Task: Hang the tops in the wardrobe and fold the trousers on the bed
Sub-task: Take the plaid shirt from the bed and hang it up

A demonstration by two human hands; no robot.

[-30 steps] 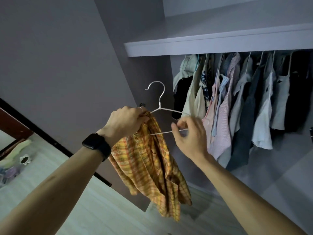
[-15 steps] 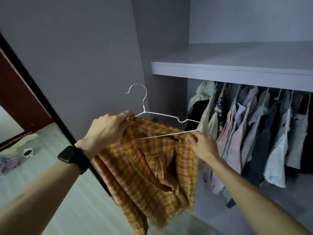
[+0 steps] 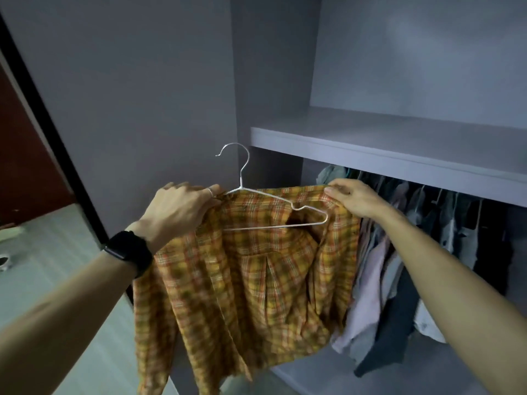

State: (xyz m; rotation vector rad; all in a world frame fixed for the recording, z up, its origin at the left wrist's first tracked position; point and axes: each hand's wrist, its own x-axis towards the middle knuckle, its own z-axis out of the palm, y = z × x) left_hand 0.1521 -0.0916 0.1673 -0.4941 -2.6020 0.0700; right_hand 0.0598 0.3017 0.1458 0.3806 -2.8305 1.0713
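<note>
Soft and light, the shirt (image 3: 256, 275) droops, so the left hand (image 3: 176, 212) grips its left shoulder with the hanger (image 3: 273, 206), the right hand (image 3: 353, 198) pinching the right shoulder.

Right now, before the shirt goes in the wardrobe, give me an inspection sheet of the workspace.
Surface: grey wardrobe shelf above the hung clothes; pale floor at left.
Job's things: plaid shirt partly on a white wire hanger, held up, not yet hung.
Clutter: small object at the left edge, cropped.
Grippers: left hand grips shirt and hanger at one shoulder; right hand pinches the other shoulder.
Cables: nothing seen.
Surroundings: grey wall, dark red door.
</note>
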